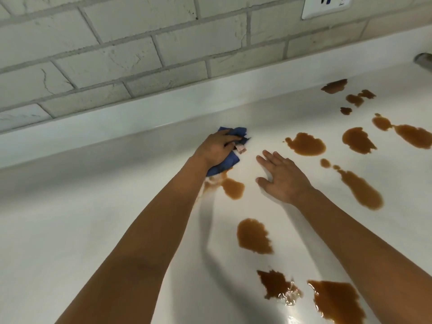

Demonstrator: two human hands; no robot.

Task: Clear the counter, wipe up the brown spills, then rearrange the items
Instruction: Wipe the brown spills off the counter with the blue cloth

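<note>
- Cloth [233, 146] sits mid-frame, just left of centre, bunched under your left hand [217, 148] on the counter [81, 218]. Fingers curl over it and clamp it down.
- Right hand [280, 178] lies flat just right of centre, fingers straight, holding nothing. It rests on bare counter between puddles, prob. as a brace.
- Cloth looks soft, light and floppy, w/ a small tag poking out by your fingers. Keep it wadded in the palm w/ fingers spread on top; a loose corner will drag and smear.
- Spills [306, 143] run from upper right down to lower right, approx. a dozen brown puddles, well apart. One [232, 188] lies just below the cloth w/ a pale smear beside it.
- Liquid looks thin and glossy, so expect it to spread if pushed. Blot or pull inward; the cloth will prob. soak fast, so refold to a dry face.
- Counter is smooth, white and prob. slick when wet. Mind the bracing hand near the puddle at centre right.
- Around: tiled wall [140, 54] and a raised back ledge [117, 118] across the top, socket [327, 5] upper right, a grey metal bit [424, 60] at the right edge, can't tell what.
- Nothing stands betw. cloth and puddles; only your right forearm crosses the lower-right ones.
</note>
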